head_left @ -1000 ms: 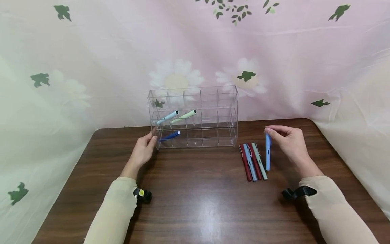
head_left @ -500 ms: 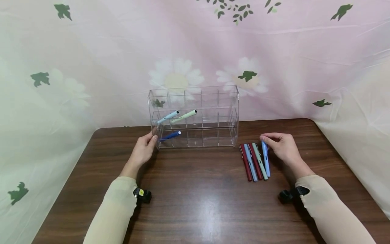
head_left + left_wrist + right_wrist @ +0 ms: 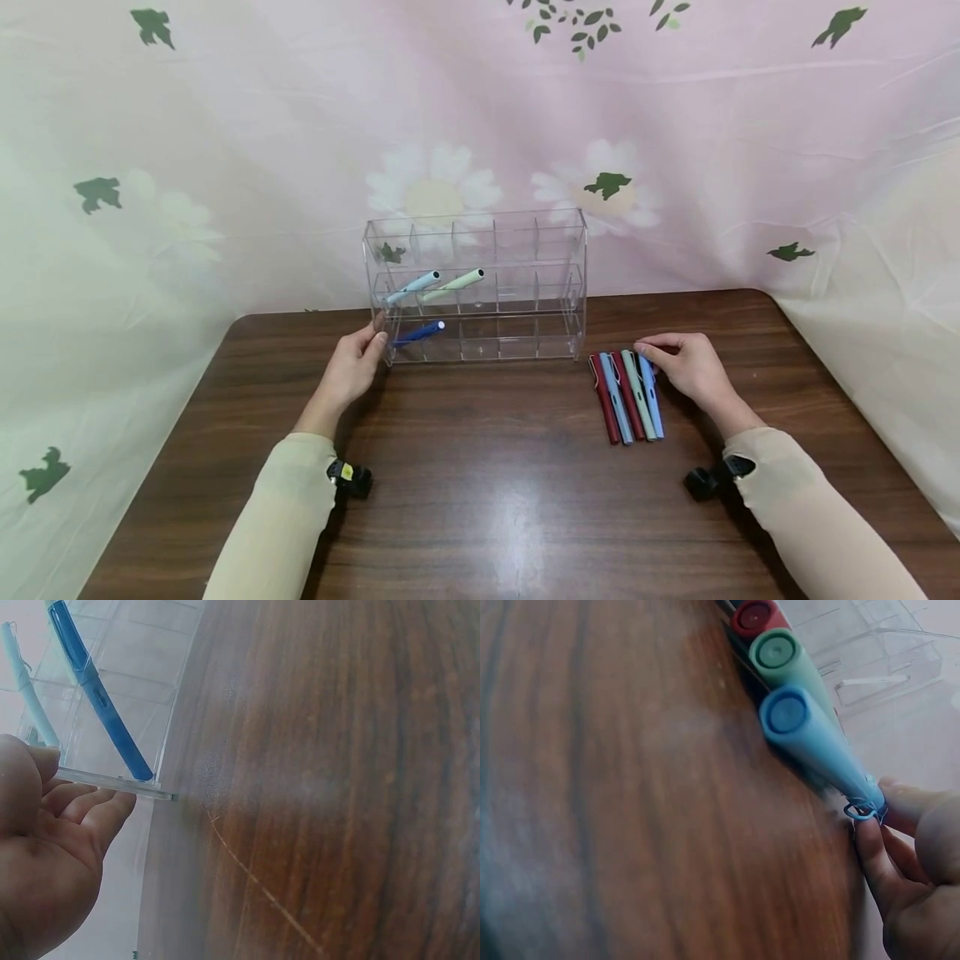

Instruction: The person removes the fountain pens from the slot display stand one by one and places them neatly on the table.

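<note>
My left hand [image 3: 352, 364] grips the left side wall of a clear acrylic pen rack [image 3: 480, 360], thumb on one face and fingers on the other. In the rack lean a light blue pen [image 3: 412, 287], a pale green pen [image 3: 453, 286] and a dark blue pen [image 3: 105, 705]. To the right of the rack, my right hand [image 3: 692, 368] pinches the clip end of a blue pen [image 3: 817, 742] between thumb and fingers. This pen lies alongside a green pen [image 3: 795, 667], at the right end of a row with red pens [image 3: 605, 408] and a grey-blue pen [image 3: 617, 408].
The rack has three tiers of divided compartments and stands near the back edge of the brown wooden table [image 3: 450, 500]. Behind it hangs a pink floral cloth [image 3: 300, 167]. Black cameras [image 3: 358, 482] are strapped to both wrists.
My right hand has moved left with the blue pen, bringing it down beside the green pen in the row. The left hand keeps its hold on the rack.
</note>
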A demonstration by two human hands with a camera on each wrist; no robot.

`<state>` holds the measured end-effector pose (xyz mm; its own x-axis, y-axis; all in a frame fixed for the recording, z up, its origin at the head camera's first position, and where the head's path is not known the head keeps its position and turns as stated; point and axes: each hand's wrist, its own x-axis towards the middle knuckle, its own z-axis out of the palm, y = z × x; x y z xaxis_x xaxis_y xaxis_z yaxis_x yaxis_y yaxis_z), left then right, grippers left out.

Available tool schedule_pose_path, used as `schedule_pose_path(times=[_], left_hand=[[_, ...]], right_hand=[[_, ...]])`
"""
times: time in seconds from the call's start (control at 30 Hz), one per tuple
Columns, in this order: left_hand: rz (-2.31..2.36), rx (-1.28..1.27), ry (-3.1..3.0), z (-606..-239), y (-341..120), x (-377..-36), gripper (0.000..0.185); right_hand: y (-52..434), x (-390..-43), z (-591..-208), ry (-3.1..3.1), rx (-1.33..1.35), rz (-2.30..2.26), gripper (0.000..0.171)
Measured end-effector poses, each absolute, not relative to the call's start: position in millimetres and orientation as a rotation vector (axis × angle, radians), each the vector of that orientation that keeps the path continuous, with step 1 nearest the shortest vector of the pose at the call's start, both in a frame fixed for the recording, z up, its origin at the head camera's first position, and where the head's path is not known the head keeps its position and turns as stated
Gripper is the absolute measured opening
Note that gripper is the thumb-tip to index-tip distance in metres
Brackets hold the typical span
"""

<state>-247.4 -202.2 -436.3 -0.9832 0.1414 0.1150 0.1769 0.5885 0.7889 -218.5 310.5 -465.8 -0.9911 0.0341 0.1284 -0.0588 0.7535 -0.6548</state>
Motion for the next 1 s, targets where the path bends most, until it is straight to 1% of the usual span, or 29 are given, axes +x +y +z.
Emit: schedule_pose_path(times=[0.17, 0.53, 1.0], left_hand=[[-1.393, -0.280, -2.755, -435, -202, -248, 0.047], [-1.392, -0.279, -2.762, -435, -202, -248, 0.048], [-1.398, -0.291, -2.750, -436, -202, -248, 0.045]], right_hand=[[309, -220, -464, -2.830, 0.063, 1.011, 0.034], [303, -221, -458, -2.891, 0.024, 0.926, 0.039], [302, -213, -453, -2.892, -0.009, 0.945, 0.034]])
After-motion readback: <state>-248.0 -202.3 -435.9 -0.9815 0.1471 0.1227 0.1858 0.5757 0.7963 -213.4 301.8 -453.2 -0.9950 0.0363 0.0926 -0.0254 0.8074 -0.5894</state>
